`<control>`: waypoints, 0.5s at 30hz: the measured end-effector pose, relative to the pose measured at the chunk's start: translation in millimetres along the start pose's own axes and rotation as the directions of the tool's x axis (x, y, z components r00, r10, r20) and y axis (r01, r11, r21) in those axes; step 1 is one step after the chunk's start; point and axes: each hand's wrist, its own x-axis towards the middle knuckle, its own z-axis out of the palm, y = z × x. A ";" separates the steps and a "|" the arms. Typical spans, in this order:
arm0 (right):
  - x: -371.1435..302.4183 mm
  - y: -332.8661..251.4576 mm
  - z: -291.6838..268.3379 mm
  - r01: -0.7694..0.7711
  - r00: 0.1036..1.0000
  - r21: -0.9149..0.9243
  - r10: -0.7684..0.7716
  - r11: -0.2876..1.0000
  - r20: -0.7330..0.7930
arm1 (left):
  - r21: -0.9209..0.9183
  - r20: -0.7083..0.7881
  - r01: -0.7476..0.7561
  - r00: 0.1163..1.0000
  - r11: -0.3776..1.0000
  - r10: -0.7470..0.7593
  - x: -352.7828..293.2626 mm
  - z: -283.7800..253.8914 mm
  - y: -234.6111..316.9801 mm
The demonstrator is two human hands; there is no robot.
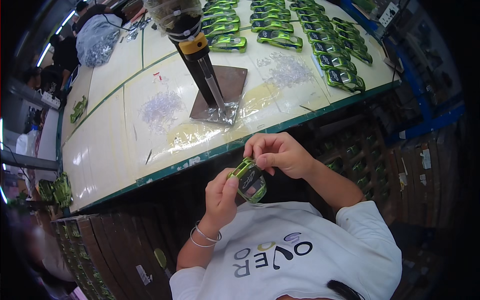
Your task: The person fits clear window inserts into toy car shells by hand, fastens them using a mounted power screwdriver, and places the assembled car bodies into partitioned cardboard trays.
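A shiny green toy car body [251,186] with a dark, printed roof is held in front of my chest, just off the table's near edge. My left hand [222,196] grips it from the left, thumb across its side. At its upper end my right hand [280,156] has thumb and forefinger pinched together; whatever they hold is too small to make out. On the table beyond lie two piles of small clear plastic pieces, a left pile [162,110] and a right pile [290,69].
Rows of green car bodies [280,40] stand at the far right of the table [107,155]. A black post tool [202,70] on a brown base plate [235,82] rises mid-table. Stacked trays [82,255] sit below left. Other people [60,55] are at the far left.
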 end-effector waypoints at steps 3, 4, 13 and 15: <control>1.0 2.4 2.6 0.040 0.999 0.080 -0.037 0.996 -0.032 | 0.014 0.004 0.123 0.992 0.992 -0.123 -1.7 -0.7 1.4; 0.2 2.7 3.8 0.036 0.999 0.097 -0.033 0.995 -0.028 | 0.046 0.014 0.061 0.998 0.997 -0.062 -1.7 -1.3 1.6; 2.5 0.7 3.8 0.015 1.000 0.026 -0.015 1.000 -0.005 | 0.125 0.034 -0.046 0.999 0.991 0.042 0.3 -2.5 3.3; 2.2 -2.2 3.9 0.011 1.000 -0.018 -0.011 1.000 -0.006 | 0.129 0.030 -0.060 0.998 0.990 0.056 0.2 -2.8 3.8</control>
